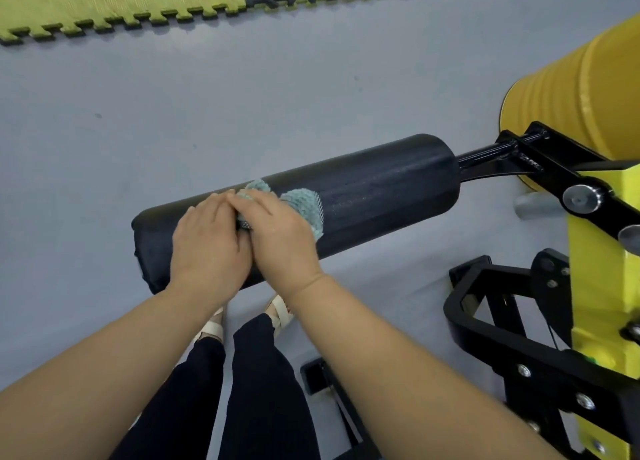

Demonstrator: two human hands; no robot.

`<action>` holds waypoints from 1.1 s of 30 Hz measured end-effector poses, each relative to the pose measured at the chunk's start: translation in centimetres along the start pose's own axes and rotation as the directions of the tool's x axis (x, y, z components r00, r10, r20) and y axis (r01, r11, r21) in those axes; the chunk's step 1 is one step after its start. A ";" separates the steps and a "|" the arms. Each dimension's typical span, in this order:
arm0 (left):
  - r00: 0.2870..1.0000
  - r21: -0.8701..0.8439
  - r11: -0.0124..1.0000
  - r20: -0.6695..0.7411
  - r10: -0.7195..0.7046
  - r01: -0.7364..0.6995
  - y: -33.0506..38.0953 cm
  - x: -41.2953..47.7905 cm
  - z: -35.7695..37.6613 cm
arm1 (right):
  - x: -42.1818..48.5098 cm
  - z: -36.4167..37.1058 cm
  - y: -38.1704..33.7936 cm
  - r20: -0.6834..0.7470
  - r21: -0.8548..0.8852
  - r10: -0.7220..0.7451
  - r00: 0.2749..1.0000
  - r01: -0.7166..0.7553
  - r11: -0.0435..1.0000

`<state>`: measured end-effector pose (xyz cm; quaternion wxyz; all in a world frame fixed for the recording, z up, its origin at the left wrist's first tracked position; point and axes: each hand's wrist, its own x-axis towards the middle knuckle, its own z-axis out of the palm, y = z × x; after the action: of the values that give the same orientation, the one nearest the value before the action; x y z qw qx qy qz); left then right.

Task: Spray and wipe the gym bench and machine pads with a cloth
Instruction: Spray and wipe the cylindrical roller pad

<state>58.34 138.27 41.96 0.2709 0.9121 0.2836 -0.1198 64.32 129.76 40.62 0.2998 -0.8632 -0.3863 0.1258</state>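
Held a teal cloth (305,206) on the black roller pad (384,189), both hands together.

Pressed the cloth onto the pad's top, a little left of its middle, under the flattened right hand (281,238), with teal folds poking out beyond the fingertips. Laid the left hand (207,250) flat on the bare pad just beside, touching the right along the fingers. Stood near the pad's free end on a grey floor (104,148), with the pad's black steel arm (491,155) and yellow frame (595,286) to the right and yellow-edged foam mats (104,6) well beyond.
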 end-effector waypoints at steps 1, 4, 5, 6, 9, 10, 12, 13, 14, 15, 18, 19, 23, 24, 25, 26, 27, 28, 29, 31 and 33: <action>1.000 -0.042 0.999 -0.022 -0.007 0.006 -0.3 0.1 -0.4 | 0.0 0.1 -0.2 0.012 0.001 -0.030 0.999 0.030 1.000; 0.998 -0.008 0.999 -0.041 -0.053 0.053 -2.0 0.1 -1.4 | -0.1 -0.8 2.3 0.088 -0.194 -0.135 0.987 0.150 0.970; 0.996 0.032 0.996 -0.026 -0.085 0.086 -2.6 0.1 -1.7 | -0.1 -1.2 3.3 0.144 -0.260 -0.156 0.977 0.189 0.947; 0.994 0.077 0.991 0.003 -0.109 0.109 -3.1 0.2 -1.8 | -0.2 -1.7 4.1 0.179 -0.286 -0.195 0.964 0.241 0.928; 0.989 0.145 0.983 0.078 -0.122 0.110 -3.8 -0.2 -2.1 | -0.5 -3.5 6.7 0.196 -0.282 -0.307 0.931 0.353 0.892; 0.990 0.149 0.983 0.075 -0.117 0.105 -3.7 -0.4 -2.3 | -0.7 -4.7 8.2 0.170 -0.298 -0.281 0.944 0.321 0.899; 0.993 0.148 0.984 0.047 -0.104 0.096 -3.6 -1.0 -2.4 | -0.9 -8.2 11.8 0.037 -0.348 -0.103 0.994 0.109 0.931; 0.996 0.158 0.984 0.021 -0.083 0.079 -3.5 -1.5 -2.2 | -1.1 -10.0 13.6 -0.045 -0.362 0.011 0.999 -0.027 0.932; 0.999 0.173 0.984 -0.010 -0.047 0.048 -3.5 -2.0 -1.9 | -1.2 -11.6 15.0 -0.113 -0.371 0.110 0.988 -0.144 0.917; 0.999 0.181 0.983 -0.044 -0.017 0.024 -3.8 -2.5 -1.6 | -1.0 -12.4 15.9 -0.152 -0.370 0.187 0.971 -0.232 0.900; 0.997 0.172 0.985 -0.071 0.003 0.009 -4.1 -3.0 -1.0 | 0.8 -11.3 15.0 -0.280 -0.297 0.351 0.894 -0.428 0.853; 0.998 0.167 0.986 -0.068 -0.006 0.017 -4.1 -3.0 -1.0 | 1.4 -10.0 13.6 -0.317 -0.256 0.403 0.859 -0.486 0.835; 0.996 0.112 0.994 -0.092 -0.008 0.018 -4.1 -3.0 -1.1 | 1.5 -3.6 5.8 -0.315 -0.223 0.329 0.890 -0.406 0.886; 0.995 0.064 0.997 -0.102 -0.024 0.031 -4.2 -3.0 -1.3 | 1.1 -2.0 3.7 -0.288 -0.216 0.247 0.925 -0.314 0.924; 0.991 -0.031 0.997 -0.113 -0.068 0.065 -4.3 -3.0 -1.5 | 0.7 -0.4 1.6 -0.245 -0.188 0.167 0.955 -0.216 0.958; 0.983 -0.171 0.979 -0.126 -0.131 0.108 -4.4 -3.0 -1.8 | 0.2 1.1 -0.5 -0.172 -0.132 0.101 0.980 -0.124 0.983; 0.971 -0.316 0.938 -0.139 -0.196 0.144 -4.5 -3.1 -2.1 | -0.4 2.4 -2.7 -0.081 -0.055 0.048 0.996 -0.052 0.997; 0.956 -0.410 0.898 -0.162 -0.244 0.159 -4.8 -3.3 -2.4 | -1.0 3.2 -4.7 -0.001 0.031 0.004 1.000 -0.004 1.000; 0.942 -0.441 0.881 -0.186 -0.278 0.173 -5.1 -3.4 -2.7 | -1.3 3.4 -6.0 0.059 0.109 -0.021 0.998 0.015 0.994; 0.929 -0.452 0.863 -0.170 -0.330 0.224 -6.0 -3.4 -2.7 | -0.9 2.3 -6.1 0.053 0.213 -0.022 0.998 0.010 0.977; 0.922 -0.478 0.823 -0.066 -0.383 0.308 -6.8 -3.1 -2.3 | 0.1 -0.5 -3.5 -0.075 0.185 0.044 0.996 -0.029 0.982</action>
<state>51.99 142.85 42.15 0.4286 0.7619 0.4851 -0.0236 62.56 131.46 43.18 0.3909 -0.8429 -0.3452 0.1326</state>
